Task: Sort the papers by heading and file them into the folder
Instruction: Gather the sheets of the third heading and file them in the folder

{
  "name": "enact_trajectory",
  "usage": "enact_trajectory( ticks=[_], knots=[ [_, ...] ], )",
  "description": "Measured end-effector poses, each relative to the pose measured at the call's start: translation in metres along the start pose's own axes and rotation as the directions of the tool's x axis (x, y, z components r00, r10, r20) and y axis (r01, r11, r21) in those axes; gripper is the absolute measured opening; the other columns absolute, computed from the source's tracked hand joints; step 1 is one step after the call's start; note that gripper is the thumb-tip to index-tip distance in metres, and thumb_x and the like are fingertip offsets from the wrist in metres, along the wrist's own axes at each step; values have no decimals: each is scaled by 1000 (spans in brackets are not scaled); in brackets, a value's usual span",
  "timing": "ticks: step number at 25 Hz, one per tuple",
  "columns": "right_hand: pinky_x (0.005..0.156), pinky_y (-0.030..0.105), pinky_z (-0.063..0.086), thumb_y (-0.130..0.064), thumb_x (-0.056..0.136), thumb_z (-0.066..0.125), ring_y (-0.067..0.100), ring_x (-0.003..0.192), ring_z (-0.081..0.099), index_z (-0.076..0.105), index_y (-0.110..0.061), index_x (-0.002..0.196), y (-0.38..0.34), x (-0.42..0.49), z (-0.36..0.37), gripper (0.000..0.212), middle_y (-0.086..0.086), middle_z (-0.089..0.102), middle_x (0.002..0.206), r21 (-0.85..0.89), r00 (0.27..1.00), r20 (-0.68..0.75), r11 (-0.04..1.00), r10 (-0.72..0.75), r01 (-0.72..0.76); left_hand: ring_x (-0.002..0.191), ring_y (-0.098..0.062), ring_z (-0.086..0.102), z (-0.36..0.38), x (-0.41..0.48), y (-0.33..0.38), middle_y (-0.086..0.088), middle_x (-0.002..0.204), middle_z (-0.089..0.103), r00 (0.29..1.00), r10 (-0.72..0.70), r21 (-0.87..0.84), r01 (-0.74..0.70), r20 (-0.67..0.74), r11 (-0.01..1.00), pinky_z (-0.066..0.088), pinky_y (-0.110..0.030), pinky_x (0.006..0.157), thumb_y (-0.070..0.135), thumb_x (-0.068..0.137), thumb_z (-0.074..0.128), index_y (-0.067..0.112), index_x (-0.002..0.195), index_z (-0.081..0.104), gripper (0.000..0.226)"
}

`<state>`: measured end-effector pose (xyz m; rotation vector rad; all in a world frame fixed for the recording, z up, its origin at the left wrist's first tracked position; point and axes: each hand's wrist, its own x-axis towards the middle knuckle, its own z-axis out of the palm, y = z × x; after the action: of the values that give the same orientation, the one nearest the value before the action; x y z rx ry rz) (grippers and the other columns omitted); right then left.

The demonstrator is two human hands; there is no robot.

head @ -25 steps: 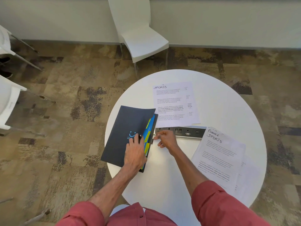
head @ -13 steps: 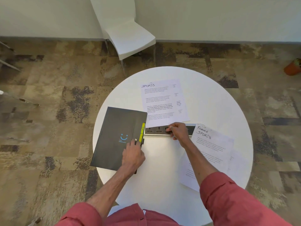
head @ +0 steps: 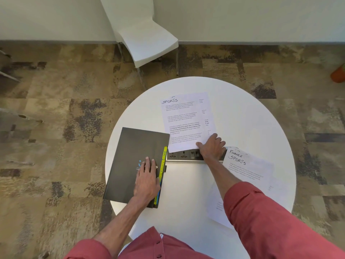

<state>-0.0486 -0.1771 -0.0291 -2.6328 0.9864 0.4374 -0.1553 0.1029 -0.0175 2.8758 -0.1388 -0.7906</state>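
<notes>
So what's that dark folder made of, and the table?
Folder: probably stiff card or plastic with a matte dark grey finish; it lies flat with crisp edges and no shine. Table: smooth white top, maybe laminate or painted wood; its surface looks even, with a soft sheen.
</notes>
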Motion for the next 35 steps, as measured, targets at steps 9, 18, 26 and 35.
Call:
enact_trajectory(
  ticks=[9,18,26,35],
  knots=[
    [100,49,42,-23,71,90,39,127,51,48,-11,128,2,18,-7,71,15,56,135,213,990,92,969,107,-125,163,-38,20,-3,2,5,-22,177,10,1000,11,-59,-12,-9,998,27,-48,130,34,106,54,6,169,15,79],
    [104,48,46,-13,83,79,40,129,52,52,-7,129,8,25,-14,54,18,52,139,265,980,125,947,155,-184,163,-36,19,-7,6,-7,-20,178,8,998,52,-19,-51,41,998,30,-52,127,30,101,55,10,170,16,82],
    [95,50,46,-65,77,80,34,121,53,53,-6,126,12,5,-7,81,13,54,128,-37,997,-72,999,37,-40,163,-36,20,-1,5,-6,-16,178,13,994,102,-10,-102,-39,995,27,-57,130,27,97,61,13,170,20,84],
    [102,47,41,-21,84,76,36,129,46,68,-13,115,25,31,-14,33,12,60,131,185,987,95,972,129,-144,166,-35,9,1,17,-8,-12,180,4,991,134,-1,-134,13,991,16,-53,133,30,103,54,15,172,7,85]
  ],
)
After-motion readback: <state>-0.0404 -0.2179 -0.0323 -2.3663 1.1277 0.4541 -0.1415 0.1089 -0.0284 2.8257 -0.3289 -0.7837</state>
